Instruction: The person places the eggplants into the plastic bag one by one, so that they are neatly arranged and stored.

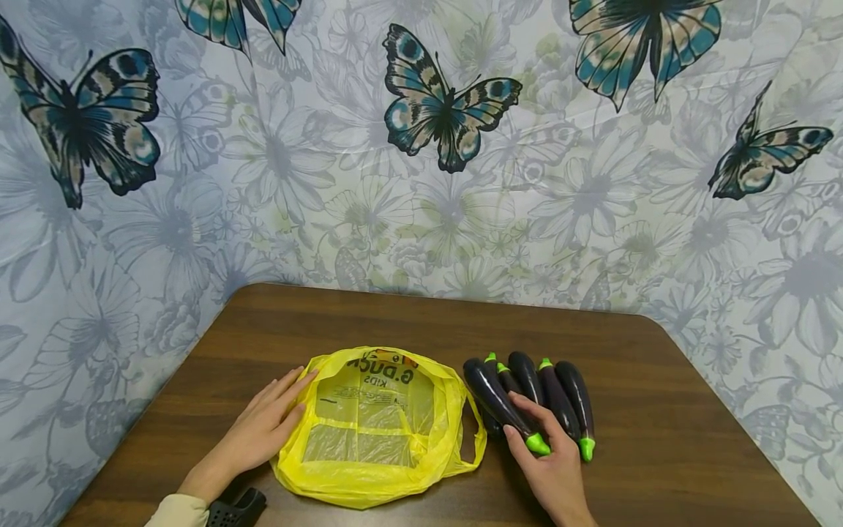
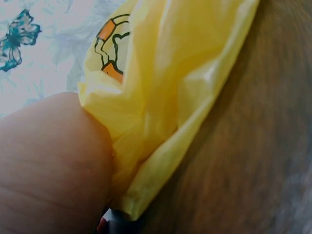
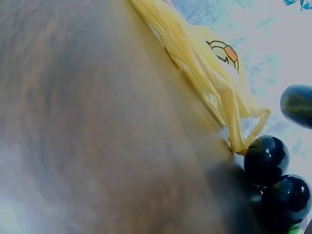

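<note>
A yellow plastic bag (image 1: pixel 369 483) lies with its mouth spread wide on the table. My left hand (image 1: pixel 257 428) rests along the bag's left rim, fingers fairly straight and touching the plastic. In the left wrist view the bag (image 2: pixel 161 73) rises beside the base of that hand (image 2: pixel 53 161). My right hand (image 1: pixel 553 468) holds a dark purple eggplant (image 1: pixel 494 395) near its green stem end, thumb on one side and fingers on the other. This eggplant (image 3: pixel 298 105) shows above other eggplants (image 3: pixel 265 161) in the right wrist view.
Several more eggplants (image 1: pixel 578 399) lie side by side right of the bag, close to its loop handle (image 1: pixel 479 439). The brown wooden table (image 1: pixel 658 439) has rounded far corners. Behind it hangs a butterfly-patterned cloth (image 1: pixel 454 219).
</note>
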A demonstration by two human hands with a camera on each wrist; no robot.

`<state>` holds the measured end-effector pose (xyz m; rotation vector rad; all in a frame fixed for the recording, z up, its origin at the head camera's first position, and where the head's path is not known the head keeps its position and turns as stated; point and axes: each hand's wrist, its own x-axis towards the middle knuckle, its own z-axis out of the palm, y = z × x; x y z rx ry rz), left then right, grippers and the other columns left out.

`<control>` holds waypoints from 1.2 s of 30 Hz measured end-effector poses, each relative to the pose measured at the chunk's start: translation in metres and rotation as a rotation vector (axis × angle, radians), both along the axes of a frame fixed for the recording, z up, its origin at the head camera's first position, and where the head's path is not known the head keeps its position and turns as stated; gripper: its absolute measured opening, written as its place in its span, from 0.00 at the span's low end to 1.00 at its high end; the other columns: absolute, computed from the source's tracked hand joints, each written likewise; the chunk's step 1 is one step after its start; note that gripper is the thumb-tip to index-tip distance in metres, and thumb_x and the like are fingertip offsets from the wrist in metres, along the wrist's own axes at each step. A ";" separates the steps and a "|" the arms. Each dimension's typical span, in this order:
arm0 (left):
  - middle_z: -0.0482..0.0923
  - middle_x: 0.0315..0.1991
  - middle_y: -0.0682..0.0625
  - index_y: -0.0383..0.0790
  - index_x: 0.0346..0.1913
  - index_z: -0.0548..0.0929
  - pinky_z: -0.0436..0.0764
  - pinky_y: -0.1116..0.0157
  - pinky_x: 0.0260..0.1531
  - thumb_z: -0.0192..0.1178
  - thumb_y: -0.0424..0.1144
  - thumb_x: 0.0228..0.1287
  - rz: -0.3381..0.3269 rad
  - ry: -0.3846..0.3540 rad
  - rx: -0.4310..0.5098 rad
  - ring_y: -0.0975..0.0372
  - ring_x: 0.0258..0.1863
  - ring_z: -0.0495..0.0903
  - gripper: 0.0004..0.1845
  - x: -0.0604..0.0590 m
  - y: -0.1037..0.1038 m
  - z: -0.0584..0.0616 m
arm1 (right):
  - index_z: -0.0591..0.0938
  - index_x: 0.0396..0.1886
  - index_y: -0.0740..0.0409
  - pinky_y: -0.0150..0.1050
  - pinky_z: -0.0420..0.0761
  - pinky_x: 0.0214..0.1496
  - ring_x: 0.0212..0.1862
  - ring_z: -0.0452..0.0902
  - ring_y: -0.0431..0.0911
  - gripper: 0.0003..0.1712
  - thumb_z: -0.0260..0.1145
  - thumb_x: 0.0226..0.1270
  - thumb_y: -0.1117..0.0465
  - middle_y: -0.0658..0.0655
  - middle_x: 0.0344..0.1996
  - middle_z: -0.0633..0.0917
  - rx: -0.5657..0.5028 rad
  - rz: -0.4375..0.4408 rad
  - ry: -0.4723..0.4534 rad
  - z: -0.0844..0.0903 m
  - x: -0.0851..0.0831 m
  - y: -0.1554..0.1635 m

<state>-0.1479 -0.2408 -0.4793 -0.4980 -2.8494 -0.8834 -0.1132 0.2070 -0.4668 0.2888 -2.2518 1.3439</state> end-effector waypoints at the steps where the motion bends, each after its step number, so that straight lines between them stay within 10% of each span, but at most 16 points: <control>1: 0.57 0.80 0.37 0.49 0.81 0.62 0.54 0.33 0.73 0.51 0.43 0.82 0.000 0.000 0.001 0.38 0.77 0.58 0.29 0.000 0.000 0.000 | 0.83 0.60 0.49 0.19 0.72 0.65 0.64 0.77 0.31 0.27 0.77 0.61 0.70 0.49 0.59 0.86 -0.001 0.003 0.007 0.000 0.000 0.000; 36: 0.58 0.80 0.37 0.49 0.81 0.63 0.56 0.34 0.73 0.52 0.42 0.82 0.005 0.010 0.002 0.38 0.77 0.59 0.29 -0.001 0.000 -0.002 | 0.85 0.59 0.55 0.22 0.78 0.60 0.60 0.83 0.35 0.29 0.77 0.57 0.76 0.56 0.56 0.88 -0.007 0.113 0.155 -0.004 -0.002 -0.024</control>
